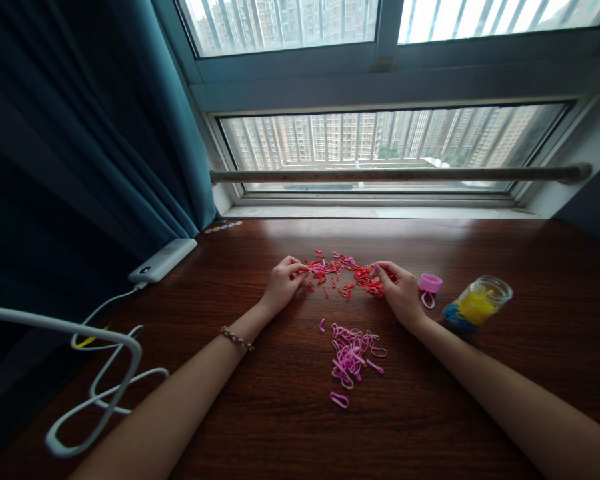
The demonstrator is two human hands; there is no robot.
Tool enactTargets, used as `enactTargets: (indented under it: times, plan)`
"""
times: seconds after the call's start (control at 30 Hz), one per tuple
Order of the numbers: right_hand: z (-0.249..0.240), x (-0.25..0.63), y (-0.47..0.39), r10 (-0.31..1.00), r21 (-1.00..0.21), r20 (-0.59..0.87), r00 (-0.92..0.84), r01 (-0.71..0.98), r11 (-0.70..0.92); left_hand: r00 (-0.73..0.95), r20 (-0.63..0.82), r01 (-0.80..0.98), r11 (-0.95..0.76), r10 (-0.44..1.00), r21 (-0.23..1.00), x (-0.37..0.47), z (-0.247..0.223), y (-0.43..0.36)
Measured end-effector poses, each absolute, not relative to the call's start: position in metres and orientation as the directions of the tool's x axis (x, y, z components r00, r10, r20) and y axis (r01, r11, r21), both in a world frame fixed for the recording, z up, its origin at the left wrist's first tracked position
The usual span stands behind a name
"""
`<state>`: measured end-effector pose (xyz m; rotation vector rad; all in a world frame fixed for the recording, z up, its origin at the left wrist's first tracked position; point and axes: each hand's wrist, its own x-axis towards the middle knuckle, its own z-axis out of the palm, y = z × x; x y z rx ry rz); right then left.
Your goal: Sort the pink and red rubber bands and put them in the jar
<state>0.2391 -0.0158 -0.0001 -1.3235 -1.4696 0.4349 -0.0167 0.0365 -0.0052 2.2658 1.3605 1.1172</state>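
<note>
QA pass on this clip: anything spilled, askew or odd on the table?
Small bands lie loose on the table: a red-and-pink scatter between left hand and right hand, a pink pile nearer. The jar lies tipped, its pink lid off.

Daylight was admitted through the wide barred glass window [390, 147] at twelve o'clock, where the sky was overexposed. A pale sheen was cast on the dark polished wooden desk [430, 413] beneath it. The teal fabric curtain [80, 133] at nine o'clock was left dim. Straight lines were bowed towards the edges.
</note>
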Motion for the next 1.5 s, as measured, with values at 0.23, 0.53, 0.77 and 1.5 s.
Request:
enactTargets:
  times: [0.23, 0.53, 0.77, 1.5]
  plan:
    - [0.019, 0.213, -0.046, 0.735, -0.716, 0.434, -0.520, 0.297, 0.633, 0.243, 0.489, 0.671, -0.509, 0.838, 0.540, -0.018, -0.005, 0.036]
    - [0.016, 0.226, -0.033, 0.768, -0.610, 0.510, -0.387, 0.467, 0.640, 0.354, 0.496, 0.540, -0.607, 0.793, 0.583, 0.000, 0.008, 0.016]
    - [-0.026, 0.252, 0.011, 0.877, -0.464, 0.469, -0.106, 0.815, 0.347, 0.796, 0.382, 0.271, -0.840, 0.471, 0.470, 0.038, 0.016, -0.035]
    - [-0.027, 0.257, 0.017, 0.872, -0.691, 0.485, -0.063, 0.584, 0.427, 0.418, 0.616, 0.547, -0.726, 0.668, 0.415, 0.002, 0.009, 0.010]
